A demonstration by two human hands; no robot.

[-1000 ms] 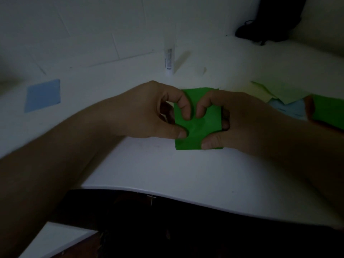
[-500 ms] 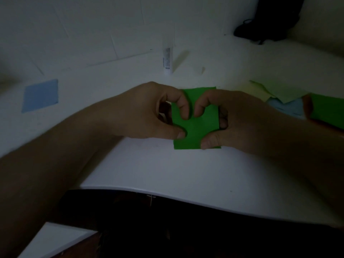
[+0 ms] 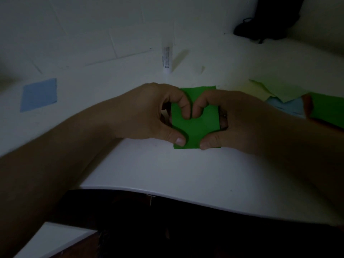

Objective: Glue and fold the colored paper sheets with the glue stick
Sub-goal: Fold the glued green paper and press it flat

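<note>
Both forefingers (image 3: 184, 105) curl down onto the middle of the green sheet (image 3: 197, 127), their tips almost touching, while each thumb presses the near edge; the paper is thus pinched between thumb and forefinger on both sides, probably so that the glued layers bond and the fold sets flat without sliding. The left hand (image 3: 147, 112) grips the left margin and the right hand (image 3: 240, 120) the right, the remaining fingers tucked at the sheet's sides where their lie is hard to tell in the dim light. The sheet is a small, matte, roughly square piece, thin enough to bend under the fingertips, and it rests on the table (image 3: 167, 170) near its front edge. That surface is white, smooth and hard, good backing for pressing. Beyond the hands the glue stick (image 3: 166, 59), a slim pale cylinder, stands upright, well apart. A blue sheet (image 3: 39, 94) lies flat far left; at the right, loose sheets (image 3: 286, 95) in pale green and light blue overlap beside another green piece (image 3: 327, 112).
</note>
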